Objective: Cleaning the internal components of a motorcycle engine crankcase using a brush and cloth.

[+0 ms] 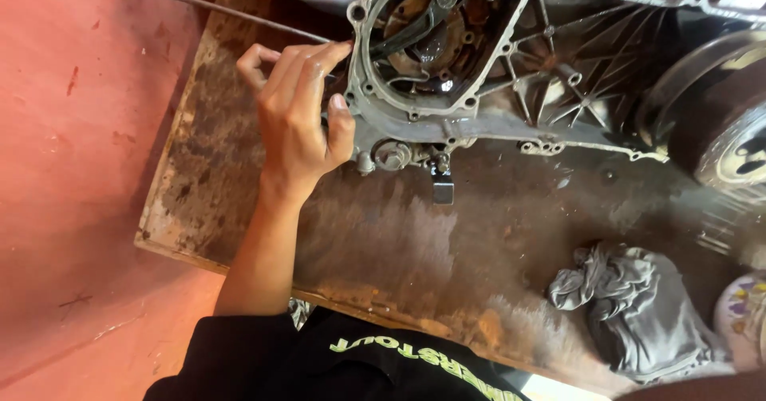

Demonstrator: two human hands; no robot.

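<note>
Engine casing (479, 98), grey cast metal, oily, lying on a stained wooden board (383, 249) over a red floor (80, 169); its round opening, ringed with bolt holes, shows a dark lever and brownish disc inside. Left hand (299, 118) set against the casing's left edge, thumb on the rim, fingers curled around a long thin metal rod (239, 11) that runs up and left. Grey crumpled rag (630, 305) lies on the board at lower right, well apart; right hand not visible.
</note>
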